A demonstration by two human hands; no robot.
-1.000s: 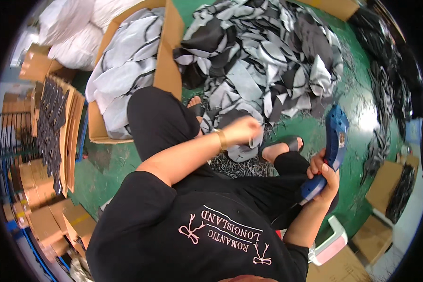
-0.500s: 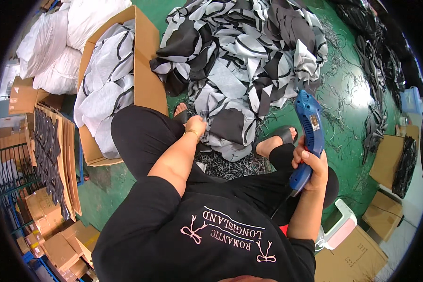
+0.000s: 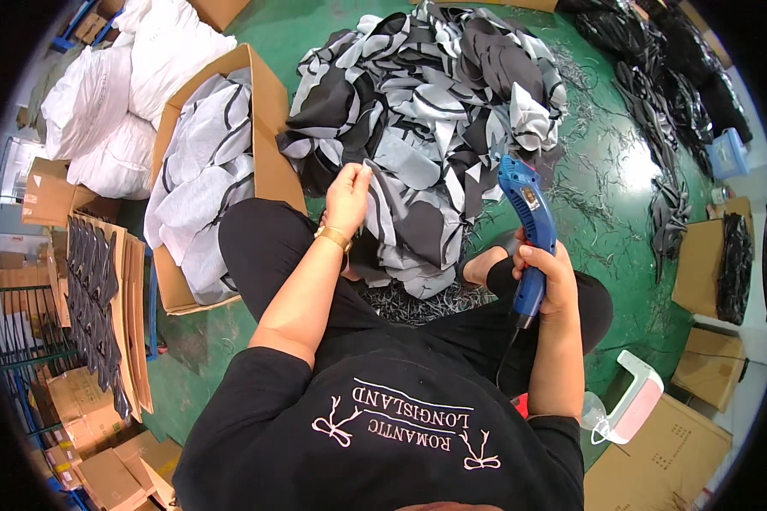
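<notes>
My left hand (image 3: pixel 347 200) is closed, its thumb and fingers pinching the edge of a grey-and-black fabric piece (image 3: pixel 382 204) at the near left of the pile. In my right hand (image 3: pixel 547 271) are blue corded electric scissors (image 3: pixel 533 213), held with the head pointing away from me toward the fabric pile (image 3: pixel 439 102). The small cutting tip is hard to make out. Thin cut strips (image 3: pixel 418 305) lie between my feet. The power cord hangs down over my right leg.
An open carton (image 3: pixel 268 128) full of grey fabric pieces stands left of the pile, with white sacks (image 3: pixel 89 102) behind it. Cut scraps litter the green floor (image 3: pixel 605 247). At right are black plastic bags (image 3: pixel 690 94), a blue bin (image 3: pixel 729 153) and a pink-and-white stool-like object (image 3: pixel 635 400).
My left hand has moved up and slightly left, lifting a fabric edge. My right hand has shifted the electric scissors left, nearer the pile. The whole view has tilted slightly.
</notes>
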